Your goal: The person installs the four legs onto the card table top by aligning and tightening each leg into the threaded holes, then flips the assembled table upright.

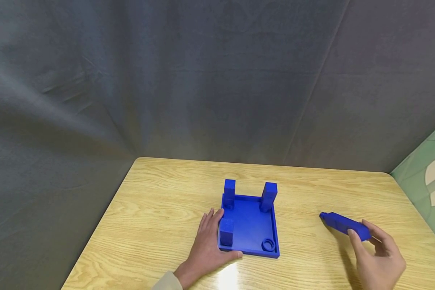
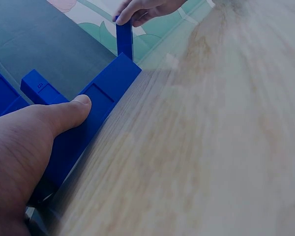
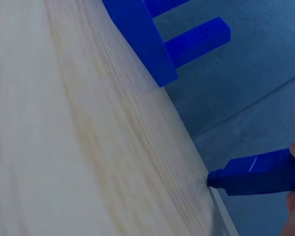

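The square blue tray (image 1: 250,223) lies flat, blue posts (image 1: 229,188) upright at three corners, a round socket (image 1: 273,245) at the fourth. Right of the tray, another blue post (image 1: 342,222) is held, peg (image 1: 323,215) towards it.

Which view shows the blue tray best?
The head view: it shows the blue tray from above, floor and ring included. The left wrist view shows an outer wall, partly behind the left hand; the right wrist view shows its outside, cut off at the frame's top edge.
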Demonstrator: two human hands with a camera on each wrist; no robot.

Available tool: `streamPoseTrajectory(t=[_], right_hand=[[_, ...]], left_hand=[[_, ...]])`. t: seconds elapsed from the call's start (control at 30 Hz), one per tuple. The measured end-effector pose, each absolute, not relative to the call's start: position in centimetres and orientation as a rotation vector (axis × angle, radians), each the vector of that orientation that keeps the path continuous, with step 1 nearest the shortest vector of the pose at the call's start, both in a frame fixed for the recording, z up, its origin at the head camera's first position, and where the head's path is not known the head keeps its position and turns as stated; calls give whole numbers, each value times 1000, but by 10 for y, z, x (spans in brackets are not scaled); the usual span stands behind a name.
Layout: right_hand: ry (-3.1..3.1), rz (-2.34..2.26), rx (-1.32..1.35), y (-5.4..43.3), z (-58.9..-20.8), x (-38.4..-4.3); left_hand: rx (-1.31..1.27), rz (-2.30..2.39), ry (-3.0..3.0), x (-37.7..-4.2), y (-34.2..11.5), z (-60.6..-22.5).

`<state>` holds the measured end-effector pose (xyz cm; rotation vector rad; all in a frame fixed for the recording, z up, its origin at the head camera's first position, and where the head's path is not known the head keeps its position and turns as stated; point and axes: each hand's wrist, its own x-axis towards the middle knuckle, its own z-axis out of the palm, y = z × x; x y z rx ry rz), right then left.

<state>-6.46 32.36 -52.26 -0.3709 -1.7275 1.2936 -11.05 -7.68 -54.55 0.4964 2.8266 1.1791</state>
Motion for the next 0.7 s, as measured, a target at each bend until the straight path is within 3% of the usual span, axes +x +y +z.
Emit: streamPoseTrajectory(t=[0.37,0.7], right_hand=[[-1714,1430,-380,315,-512,-61],[-1463,1605,-123,309,-513,-60]], left_hand=[[495,1179,2828,-110,-78,-545],[506,1186,2837,-109,-77,-545]])
